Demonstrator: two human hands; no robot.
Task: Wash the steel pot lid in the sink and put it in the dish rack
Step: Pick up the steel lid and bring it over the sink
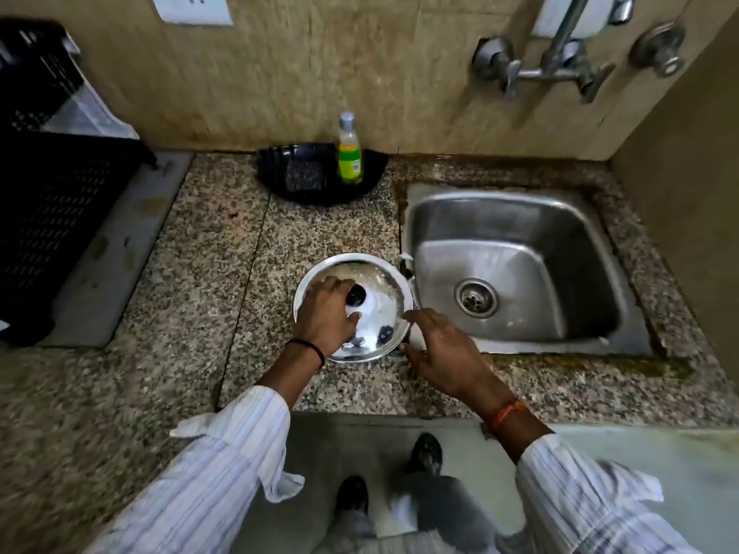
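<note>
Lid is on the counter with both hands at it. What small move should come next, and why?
Probably lift the steel lid by its black knob and carry it right, over the sink. The left hand is already at the knob, the right hand is at the rim, and the lid lies on the counter, unwashed.

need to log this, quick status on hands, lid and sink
Left hand grips the lid knob; right hand open at the lid's near rim. Steel lid on the counter, not yet in sink. Path clear.

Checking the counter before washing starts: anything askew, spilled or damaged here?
Nothing spilled or broken. The steel pot lid lies flat on the counter beside the sink, under the left hand.
</note>
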